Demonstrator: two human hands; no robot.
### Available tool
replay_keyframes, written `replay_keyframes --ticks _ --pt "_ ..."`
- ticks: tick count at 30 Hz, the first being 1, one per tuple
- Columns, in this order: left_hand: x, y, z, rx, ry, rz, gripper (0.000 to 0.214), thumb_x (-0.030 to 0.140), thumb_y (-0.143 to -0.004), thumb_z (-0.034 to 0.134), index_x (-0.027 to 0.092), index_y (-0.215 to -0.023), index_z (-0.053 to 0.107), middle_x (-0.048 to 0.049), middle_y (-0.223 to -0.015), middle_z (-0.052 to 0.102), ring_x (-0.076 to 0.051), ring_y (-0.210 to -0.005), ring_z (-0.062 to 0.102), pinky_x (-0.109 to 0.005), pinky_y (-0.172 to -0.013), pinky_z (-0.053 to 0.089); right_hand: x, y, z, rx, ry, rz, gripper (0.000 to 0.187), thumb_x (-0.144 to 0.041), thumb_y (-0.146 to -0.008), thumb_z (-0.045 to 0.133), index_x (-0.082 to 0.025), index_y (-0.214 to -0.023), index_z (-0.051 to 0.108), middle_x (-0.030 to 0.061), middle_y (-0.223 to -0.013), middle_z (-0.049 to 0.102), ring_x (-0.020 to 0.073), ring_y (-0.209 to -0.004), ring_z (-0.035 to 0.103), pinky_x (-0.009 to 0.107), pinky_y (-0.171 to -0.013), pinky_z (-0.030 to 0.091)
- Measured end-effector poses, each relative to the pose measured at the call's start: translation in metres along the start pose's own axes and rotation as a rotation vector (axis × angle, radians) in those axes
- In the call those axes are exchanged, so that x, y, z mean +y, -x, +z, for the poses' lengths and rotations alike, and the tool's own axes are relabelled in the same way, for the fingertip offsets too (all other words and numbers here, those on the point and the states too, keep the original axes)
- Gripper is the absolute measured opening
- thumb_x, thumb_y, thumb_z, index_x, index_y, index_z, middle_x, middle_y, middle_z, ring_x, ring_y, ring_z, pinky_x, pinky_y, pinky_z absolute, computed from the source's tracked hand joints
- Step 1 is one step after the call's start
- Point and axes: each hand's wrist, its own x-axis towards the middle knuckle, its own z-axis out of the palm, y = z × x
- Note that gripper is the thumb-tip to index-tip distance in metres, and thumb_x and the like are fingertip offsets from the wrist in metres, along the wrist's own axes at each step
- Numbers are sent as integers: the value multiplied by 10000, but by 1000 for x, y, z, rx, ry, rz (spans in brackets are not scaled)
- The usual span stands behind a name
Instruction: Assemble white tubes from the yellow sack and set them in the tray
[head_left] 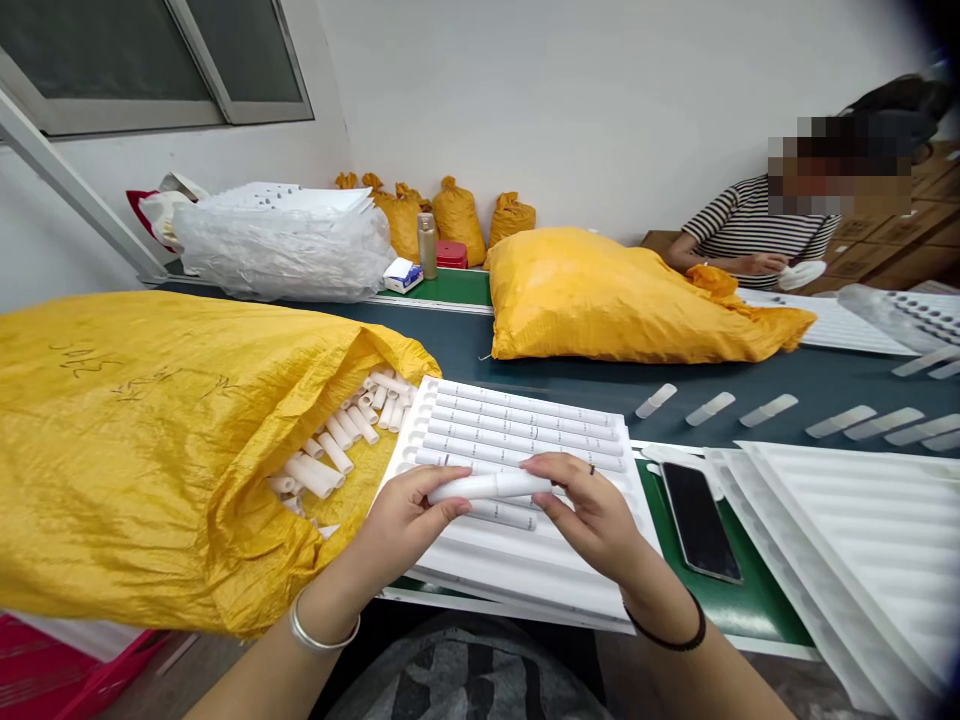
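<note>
Between both hands a white plastic tube (491,487) is held level by its two ends. My left hand (409,510) pinches the left end with thumb and fingers. At the other end my right hand (589,510), with a ring on one finger, grips in the same way. Just below lies a white grooved tray (450,550), its far grooves filled with rows of printed white tubes (517,430) and its near grooves bare. To the left, a yellow woven sack (150,430) gapes open, showing many loose white tubes (341,440).
A black phone (699,520) lies right of the tray, beside stacked white trays (862,540). Translucent tubes (769,410) rest along the dark conveyor belt (585,385). Across it are a full yellow sack (592,295), a plastic-wrapped stack (285,240), a bottle (427,245) and a co-worker (757,230).
</note>
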Motion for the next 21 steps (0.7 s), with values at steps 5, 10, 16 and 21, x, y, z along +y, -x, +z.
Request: replay_keyframes --ticks 5,10,16,21 --pt "4 4 -2 42 -208 325 317 214 -838 643 220 -1154 662 -58 -1000 725 -179 -900 674 -281 -813 536 -1 -1 3 -6 -33 160 261 -326 -914 564 -212 -1140 630 61 -901 685 178 -810 653 300 -728 541" --pt "-1 6 2 198 -331 612 451 56 -837 597 260 -1239 595 -64 -1055 687 -159 -967 644 -281 -849 540 -3 -2 10 5 -379 504 394 -494 -896 545 -146 -1041 659 37 -676 647 141 -575 613 256 -534 520" --pt "-6 6 2 124 -427 780 582 -12 -820 566 250 -1335 501 -85 -1115 665 -175 -1018 625 -311 -867 537 -10 -5 8 -153 -574 610 445 -533 -885 543 -130 -1037 653 39 -667 656 113 -503 571 231 -479 483" --pt "-4 2 6 123 -341 637 485 84 -840 616 213 -1296 514 -78 -1016 680 -167 -939 639 -294 -828 549 -11 -3 4 -80 -145 194 337 -359 -889 606 -216 -1195 604 74 -998 697 166 -809 651 276 -724 527"
